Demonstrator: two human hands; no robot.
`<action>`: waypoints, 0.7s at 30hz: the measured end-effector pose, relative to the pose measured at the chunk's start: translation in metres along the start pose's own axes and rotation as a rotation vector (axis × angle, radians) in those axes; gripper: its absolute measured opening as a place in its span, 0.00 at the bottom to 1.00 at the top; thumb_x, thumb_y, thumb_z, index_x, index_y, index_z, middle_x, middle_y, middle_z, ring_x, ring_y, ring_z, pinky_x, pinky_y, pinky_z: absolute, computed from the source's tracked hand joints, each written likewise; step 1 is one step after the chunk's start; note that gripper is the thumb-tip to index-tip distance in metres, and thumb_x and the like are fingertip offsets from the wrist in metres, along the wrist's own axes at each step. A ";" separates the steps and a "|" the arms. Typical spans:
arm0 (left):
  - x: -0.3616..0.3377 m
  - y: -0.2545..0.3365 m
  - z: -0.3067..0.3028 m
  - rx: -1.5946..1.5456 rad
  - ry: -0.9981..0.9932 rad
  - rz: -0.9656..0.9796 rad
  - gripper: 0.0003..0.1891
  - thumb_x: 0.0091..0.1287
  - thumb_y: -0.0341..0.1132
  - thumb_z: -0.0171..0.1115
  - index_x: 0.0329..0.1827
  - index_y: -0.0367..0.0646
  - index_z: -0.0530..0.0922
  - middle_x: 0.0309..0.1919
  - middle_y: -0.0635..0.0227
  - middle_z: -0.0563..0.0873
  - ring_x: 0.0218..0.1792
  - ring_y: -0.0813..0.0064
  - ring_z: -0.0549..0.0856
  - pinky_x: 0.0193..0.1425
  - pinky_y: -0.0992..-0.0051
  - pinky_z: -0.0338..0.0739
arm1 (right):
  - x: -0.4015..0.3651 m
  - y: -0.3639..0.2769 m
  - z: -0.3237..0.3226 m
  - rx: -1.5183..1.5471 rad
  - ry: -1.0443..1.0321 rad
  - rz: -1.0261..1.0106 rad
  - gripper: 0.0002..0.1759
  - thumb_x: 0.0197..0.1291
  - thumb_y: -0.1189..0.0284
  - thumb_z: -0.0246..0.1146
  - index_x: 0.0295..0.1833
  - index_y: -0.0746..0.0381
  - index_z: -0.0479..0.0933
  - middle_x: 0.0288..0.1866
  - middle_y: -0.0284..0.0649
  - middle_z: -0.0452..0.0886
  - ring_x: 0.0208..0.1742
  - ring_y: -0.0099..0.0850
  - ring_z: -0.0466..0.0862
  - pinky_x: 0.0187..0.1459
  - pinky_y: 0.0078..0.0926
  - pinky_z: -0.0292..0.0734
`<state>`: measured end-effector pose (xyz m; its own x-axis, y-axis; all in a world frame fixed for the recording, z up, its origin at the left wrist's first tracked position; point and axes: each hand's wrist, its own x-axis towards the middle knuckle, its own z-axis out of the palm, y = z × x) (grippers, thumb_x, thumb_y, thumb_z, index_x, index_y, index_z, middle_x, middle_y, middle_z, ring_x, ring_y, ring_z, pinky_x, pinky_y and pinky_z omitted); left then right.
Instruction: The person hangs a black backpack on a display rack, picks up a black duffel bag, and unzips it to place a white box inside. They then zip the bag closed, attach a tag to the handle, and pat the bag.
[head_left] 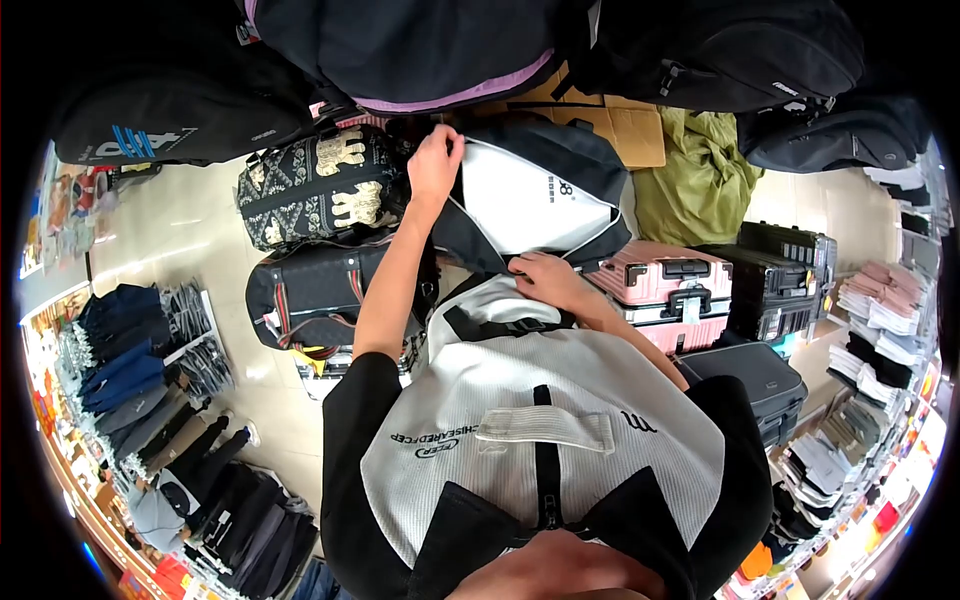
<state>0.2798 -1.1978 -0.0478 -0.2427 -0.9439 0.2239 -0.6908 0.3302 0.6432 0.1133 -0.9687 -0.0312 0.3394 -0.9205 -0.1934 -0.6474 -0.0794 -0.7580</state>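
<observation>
In front of me lies a black bag with a large white printed panel (520, 205); thin pale cords or piping run along the panel's edges. My left hand (435, 165) reaches out to the bag's far left corner, its fingers closed on the dark edge there. Nearer my chest, my right hand (550, 280) has its fingers curled at the bag's near edge, just below the white panel. A black duffel bag with elephant patterns (325, 190) is beside my left forearm.
Backpacks hang overhead, one with purple trim (460, 90). A black travel bag (310, 295) sits at left; a pink suitcase (665, 285), dark suitcases (780, 280) and an olive cloth (695, 180) at right. Clothes racks (150, 360) and stacked garments (870, 320) flank the tiled floor.
</observation>
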 end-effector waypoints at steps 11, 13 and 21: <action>0.000 -0.002 -0.002 0.028 -0.067 -0.027 0.09 0.66 0.40 0.62 0.43 0.46 0.78 0.33 0.63 0.84 0.35 0.59 0.85 0.38 0.62 0.80 | -0.005 0.004 0.005 0.080 0.201 0.168 0.14 0.65 0.66 0.56 0.51 0.60 0.78 0.46 0.44 0.83 0.47 0.47 0.82 0.48 0.39 0.78; -0.004 0.001 -0.009 0.001 -0.079 -0.005 0.08 0.66 0.38 0.62 0.44 0.48 0.80 0.34 0.66 0.84 0.36 0.63 0.85 0.38 0.66 0.80 | 0.003 0.011 0.008 0.093 0.257 0.168 0.13 0.67 0.67 0.55 0.49 0.61 0.79 0.46 0.44 0.83 0.46 0.46 0.82 0.48 0.38 0.79; -0.019 -0.003 -0.023 0.073 -0.033 0.267 0.04 0.63 0.34 0.64 0.39 0.49 0.83 0.33 0.70 0.84 0.37 0.64 0.84 0.39 0.69 0.80 | 0.052 0.029 0.017 -0.151 0.355 0.020 0.13 0.63 0.71 0.58 0.52 0.60 0.79 0.58 0.45 0.78 0.58 0.48 0.78 0.58 0.40 0.74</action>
<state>0.3023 -1.1806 -0.0368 -0.4441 -0.8232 0.3538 -0.6461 0.5678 0.5100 0.1236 -1.0124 -0.0738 0.0856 -0.9955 0.0401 -0.7538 -0.0910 -0.6507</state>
